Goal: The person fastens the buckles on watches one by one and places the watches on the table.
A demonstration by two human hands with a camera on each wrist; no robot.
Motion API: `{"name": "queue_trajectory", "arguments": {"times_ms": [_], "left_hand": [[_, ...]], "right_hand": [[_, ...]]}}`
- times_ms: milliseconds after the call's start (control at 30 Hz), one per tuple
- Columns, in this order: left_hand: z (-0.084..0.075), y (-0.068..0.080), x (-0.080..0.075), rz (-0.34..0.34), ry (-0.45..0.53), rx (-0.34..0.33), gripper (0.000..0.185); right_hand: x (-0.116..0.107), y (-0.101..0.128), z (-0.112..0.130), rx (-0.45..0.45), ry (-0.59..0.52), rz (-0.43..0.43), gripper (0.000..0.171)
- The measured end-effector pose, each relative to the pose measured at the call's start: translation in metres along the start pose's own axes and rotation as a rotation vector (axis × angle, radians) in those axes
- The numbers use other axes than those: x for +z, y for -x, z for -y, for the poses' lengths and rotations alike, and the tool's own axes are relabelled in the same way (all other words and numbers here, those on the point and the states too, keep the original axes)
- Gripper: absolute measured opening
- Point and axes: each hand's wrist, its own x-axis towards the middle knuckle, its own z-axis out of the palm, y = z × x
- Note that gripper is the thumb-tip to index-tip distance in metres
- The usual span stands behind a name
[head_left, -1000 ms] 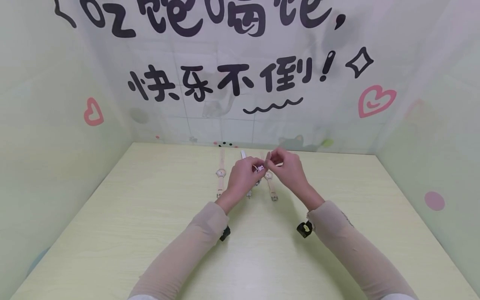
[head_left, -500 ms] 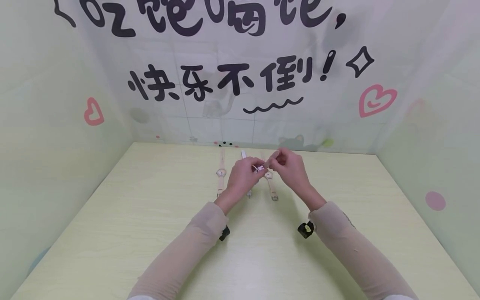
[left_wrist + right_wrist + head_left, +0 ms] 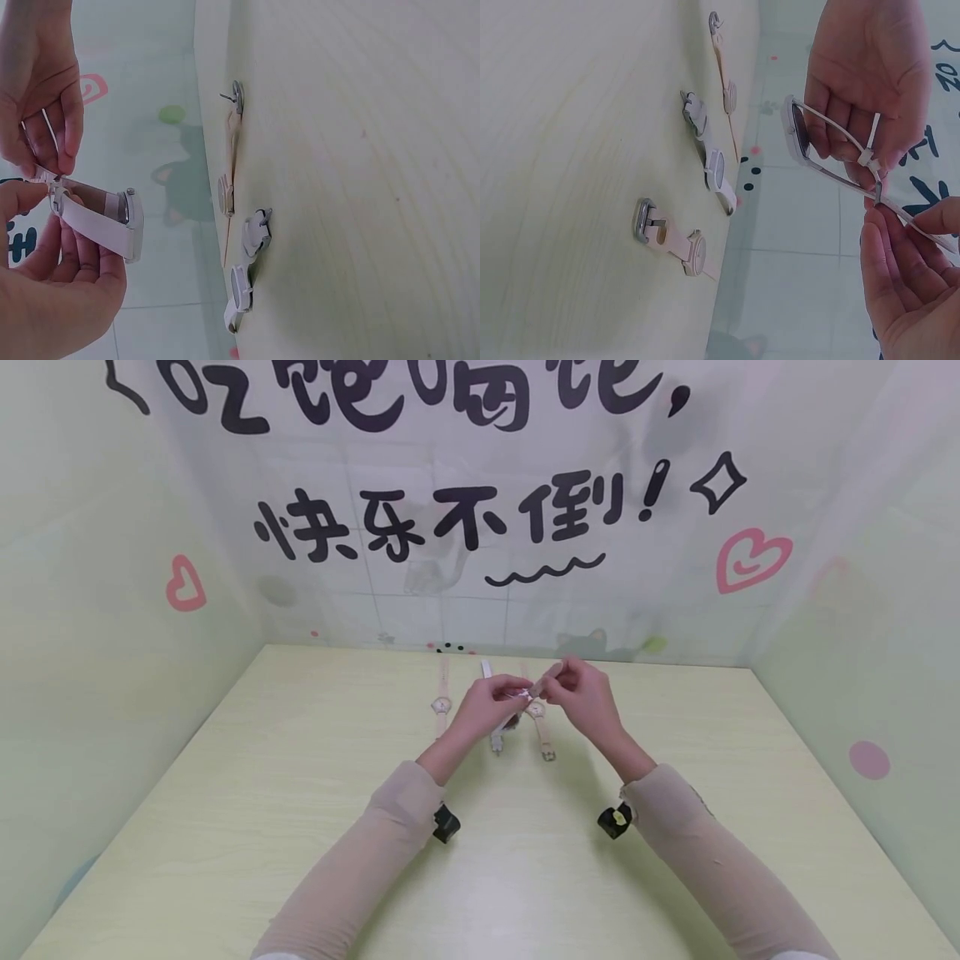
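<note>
Pinching one pale watch (image 3: 810, 146) between left hand (image 3: 483, 710) and right hand (image 3: 583, 693), buckle end half-hidden by fingertips (image 3: 900, 247).

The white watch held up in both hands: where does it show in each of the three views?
Head: white watch just above centre, small, pinched between the left hand and the right hand.
Left wrist: at the left edge, strap looped, case to the right.
Right wrist: upper right, case at its left end.
Shared landmark: the row of watches on the table.
</note>
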Motion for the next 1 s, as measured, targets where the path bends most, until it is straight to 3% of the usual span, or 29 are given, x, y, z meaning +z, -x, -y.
{"name": "queue_trajectory", "arguments": {"times_ms": [267, 1000], "left_hand": [[0.0006, -0.0002, 0.0005, -0.013, 0.054, -0.003, 0.023], [0.0041, -0.0019, 0.0053, -0.080, 0.083, -0.005, 0.013]], "right_hand": [[-0.0004, 0.0004, -0.0010, 0.007, -0.005, 0.005, 0.014], [0.0007, 0.0019, -0.0008, -0.008, -0.019, 0.009, 0.013]]}}
